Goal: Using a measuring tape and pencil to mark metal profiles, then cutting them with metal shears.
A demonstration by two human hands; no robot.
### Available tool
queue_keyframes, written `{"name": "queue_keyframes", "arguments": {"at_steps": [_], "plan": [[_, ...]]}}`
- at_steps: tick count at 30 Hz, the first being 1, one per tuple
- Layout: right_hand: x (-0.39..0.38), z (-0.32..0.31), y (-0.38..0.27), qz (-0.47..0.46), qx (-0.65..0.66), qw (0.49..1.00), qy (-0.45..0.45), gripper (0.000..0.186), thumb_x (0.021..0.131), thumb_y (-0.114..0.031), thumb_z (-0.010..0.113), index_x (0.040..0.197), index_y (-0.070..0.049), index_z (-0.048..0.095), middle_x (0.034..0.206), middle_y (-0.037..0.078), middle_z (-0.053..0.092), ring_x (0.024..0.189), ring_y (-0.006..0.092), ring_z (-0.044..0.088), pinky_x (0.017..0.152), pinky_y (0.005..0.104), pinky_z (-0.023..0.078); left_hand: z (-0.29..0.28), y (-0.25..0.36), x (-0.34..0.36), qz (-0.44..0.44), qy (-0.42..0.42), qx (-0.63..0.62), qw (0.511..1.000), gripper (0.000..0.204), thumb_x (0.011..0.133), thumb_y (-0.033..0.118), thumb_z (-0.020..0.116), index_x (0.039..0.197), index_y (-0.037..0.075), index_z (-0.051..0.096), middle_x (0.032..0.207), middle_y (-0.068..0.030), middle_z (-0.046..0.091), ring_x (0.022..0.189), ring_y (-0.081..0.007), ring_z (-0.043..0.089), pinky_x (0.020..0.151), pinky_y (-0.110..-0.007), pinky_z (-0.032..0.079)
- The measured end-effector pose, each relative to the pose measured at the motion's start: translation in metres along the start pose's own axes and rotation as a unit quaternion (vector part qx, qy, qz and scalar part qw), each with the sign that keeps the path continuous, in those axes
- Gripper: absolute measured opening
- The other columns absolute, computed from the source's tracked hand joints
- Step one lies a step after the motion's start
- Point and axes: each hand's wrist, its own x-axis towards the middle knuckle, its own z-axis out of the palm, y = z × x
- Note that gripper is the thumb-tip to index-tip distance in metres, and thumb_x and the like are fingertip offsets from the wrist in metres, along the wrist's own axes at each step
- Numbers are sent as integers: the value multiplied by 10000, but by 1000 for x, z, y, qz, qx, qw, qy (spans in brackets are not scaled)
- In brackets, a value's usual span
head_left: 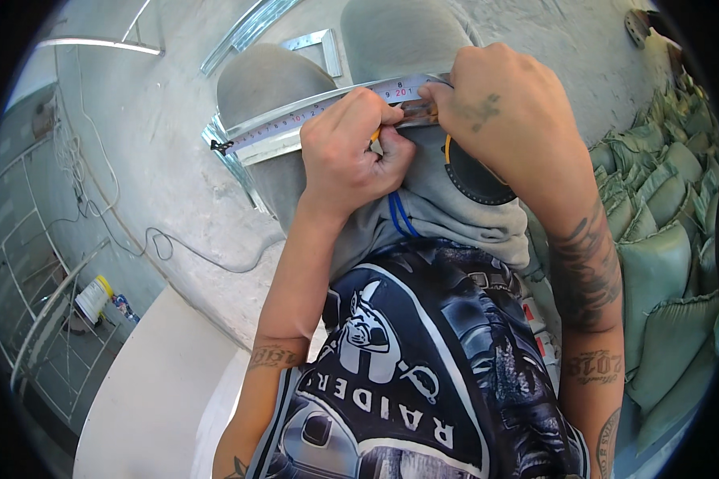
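A tape measure blade [287,122] lies stretched along a silver metal channel [268,152] across my raised grey-clad knees [256,80], its hooked tip at the left end. My left hand [351,144] is curled closed at the lower edge of the channel, with a small yellow thing [375,137] mostly hidden between its fingers. My right hand [503,116] grips the blade and channel at the right, thumb pressed near the blade. The tape's round black and yellow case [475,180] shows below my right hand.
Metal profiles [244,28] lie on the pale floor behind my knees. Stacked green sacks [655,255] line the right. Metal scaffolding [32,263], a white bucket [92,298] and loose cables [164,247] are at the left, near a white board [144,399].
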Motion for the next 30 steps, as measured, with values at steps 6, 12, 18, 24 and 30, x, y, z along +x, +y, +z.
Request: {"name": "queue_keyframes", "arguments": {"at_steps": [6, 12, 18, 24, 30], "plan": [[2, -2, -3, 0, 3, 1000, -18, 360, 847, -293, 692, 699, 35, 671, 657, 216, 644, 603, 381, 648, 604, 435, 535, 1, -2, 1, 16, 31, 0, 999, 153, 591, -13, 613, 732, 32, 574, 677, -90, 580, 553, -267, 589, 498, -342, 469], [3, -3, -6, 8, 2, 1000, -29, 367, 848, -296, 689, 694, 37, 671, 656, 218, 644, 606, 380, 650, 602, 438, 532, 0, -1, 2, -10, 31, 6, 999, 141, 587, 0, 605, 713, 42, 561, 665, -87, 589, 543, -266, 591, 493, -345, 469], [-1, -1, -4, -10, 4, 1000, -6, 365, 852, -295, 684, 698, 36, 676, 667, 225, 648, 611, 387, 651, 605, 441, 533, 1, 2, 0, -19, 39, 3, 999, 131, 590, -3, 601, 703, 42, 551, 662, -88, 598, 541, -262, 598, 493, -343, 473], [-1, -4, -3, 10, 9, 999, -34, 367, 853, -294, 679, 700, 41, 671, 673, 228, 650, 625, 396, 651, 624, 451, 534, 4, 5, 1, -16, 58, 1, 998, 129, 575, 25, 603, 677, 53, 528, 636, -85, 570, 528, -272, 582, 483, -355, 464], [5, -11, 3, 2, 20, 998, -55, 377, 868, -312, 652, 693, 20, 698, 650, 235, 627, 636, 397, 645, 615, 460, 514, -29, 43, -23, -13, -312, -142, 939, 132, 604, 70, 657, 677, 64, 548, 652, -83, 547, 601, -294, 577, 542, -387, 468]]}}
